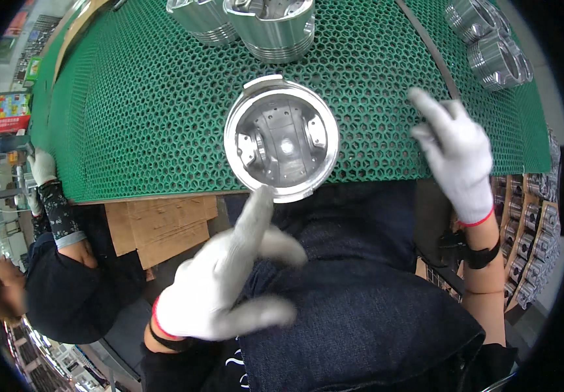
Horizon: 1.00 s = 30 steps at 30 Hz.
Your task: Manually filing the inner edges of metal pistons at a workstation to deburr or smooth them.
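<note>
Silvery round piston (286,147) gleams hollow-side up, left fingers (253,215) and right fingers (435,111) spread.

Nothing legible: tiny lettering (10,122) on the colourful red box (13,107).

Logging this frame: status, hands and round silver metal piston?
Left white-gloved hand open, fingertip at rim of piston, contact unclear. Right white-gloved hand open, apart. Piston hollow side up, at near edge of green honeycomb mat. Nothing else over it.

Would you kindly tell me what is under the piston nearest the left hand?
Green honeycomb mat surrounds most of the piston; what lies directly beneath is hidden.
</note>
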Available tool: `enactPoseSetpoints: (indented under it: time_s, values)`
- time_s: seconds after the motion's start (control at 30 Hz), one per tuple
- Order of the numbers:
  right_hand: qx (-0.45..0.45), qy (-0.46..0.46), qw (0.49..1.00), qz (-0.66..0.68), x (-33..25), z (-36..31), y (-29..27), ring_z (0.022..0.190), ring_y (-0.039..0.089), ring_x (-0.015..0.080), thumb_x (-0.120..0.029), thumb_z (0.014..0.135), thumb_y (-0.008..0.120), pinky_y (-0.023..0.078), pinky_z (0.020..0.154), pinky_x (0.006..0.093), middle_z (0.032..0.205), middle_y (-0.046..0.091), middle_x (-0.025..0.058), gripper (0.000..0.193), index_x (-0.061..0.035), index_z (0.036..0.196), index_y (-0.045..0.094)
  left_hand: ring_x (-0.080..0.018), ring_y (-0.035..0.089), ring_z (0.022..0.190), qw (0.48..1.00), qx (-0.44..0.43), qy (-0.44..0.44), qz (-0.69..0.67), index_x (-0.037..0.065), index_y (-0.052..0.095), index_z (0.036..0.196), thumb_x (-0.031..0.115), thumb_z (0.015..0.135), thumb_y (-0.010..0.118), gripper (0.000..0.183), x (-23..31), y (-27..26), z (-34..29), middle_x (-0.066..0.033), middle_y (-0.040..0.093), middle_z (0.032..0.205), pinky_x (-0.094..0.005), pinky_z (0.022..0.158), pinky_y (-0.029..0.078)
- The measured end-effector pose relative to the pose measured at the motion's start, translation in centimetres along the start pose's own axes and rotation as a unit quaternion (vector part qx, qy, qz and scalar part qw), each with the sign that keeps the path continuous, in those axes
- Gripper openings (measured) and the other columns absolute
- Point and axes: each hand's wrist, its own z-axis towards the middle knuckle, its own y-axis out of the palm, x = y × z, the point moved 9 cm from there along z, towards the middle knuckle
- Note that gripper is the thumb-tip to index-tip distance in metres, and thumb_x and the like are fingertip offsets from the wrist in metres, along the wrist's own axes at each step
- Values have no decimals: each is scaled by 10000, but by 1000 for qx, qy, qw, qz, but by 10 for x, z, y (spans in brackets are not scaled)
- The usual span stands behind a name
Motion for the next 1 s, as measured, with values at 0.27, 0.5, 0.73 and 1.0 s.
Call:
enactPoseSetpoints:
  time_s: [0.27, 0.5, 0.73, 1.0]
  values:
    - [43, -24, 998, 28, -15, -2, 1, 725, 633, 268, -128, 729, 741, 512, 634, 363, 859, 607, 84, 425, -178, 1144, 663, -280, 675, 862, 870, 45, 196, 450, 43, 659, 1052, 95, 638, 803, 441, 51, -11, 46, -145, 674, 1032, -333, 753, 535]
    - [36, -25, 998, 43, -7, -4, 3, 712, 621, 250, -205, 651, 799, 505, 623, 352, 830, 598, 67, 501, -162, 1132, 664, -135, 614, 723, 940, 209, 34, 269, 1, 619, 1052, 217, 795, 746, 359, 53, -124, 70, -78, 648, 834, -291, 664, 505]
    - [53, -86, 994, 44, -11, -1, -21, 668, 596, 254, -417, 740, 707, 491, 588, 378, 804, 574, 61, 481, -186, 1158, 650, -264, 653, 877, 652, 456, 100, 597, 56, 586, 1193, 98, 839, 675, 367, 78, -277, 71, -136, 651, 999, -365, 820, 514]
    - [44, -73, 996, 30, -21, -8, 2, 730, 624, 209, -133, 830, 567, 512, 619, 325, 908, 607, 28, 462, -265, 1272, 593, -340, 512, 1172, 653, 122, 317, 677, 77, 569, 1181, 122, 734, 710, 471, 96, -25, 134, -129, 583, 1164, -440, 1037, 382]
